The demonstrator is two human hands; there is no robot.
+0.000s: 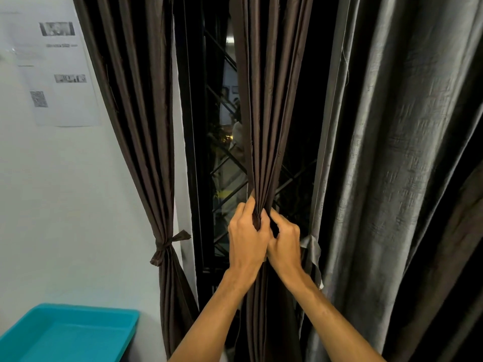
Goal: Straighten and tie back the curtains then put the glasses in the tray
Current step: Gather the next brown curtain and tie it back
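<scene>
Head view: we count three curtains. Our left hand (248,237) and right hand (285,242) squeeze the middle curtain (266,100) with curled fingers. The left curtain (138,126) is tied. The grey curtain (392,178) hangs on the right. One blue tray (78,308) sits bottom left.

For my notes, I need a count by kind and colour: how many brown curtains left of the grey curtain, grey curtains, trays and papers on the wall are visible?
Brown curtains: 2 (tied brown curtain; held brown curtain, gripped by left hand and right hand)
Grey curtain: 1
Teal tray: 1
Paper on wall: 1
Total: 5
</scene>
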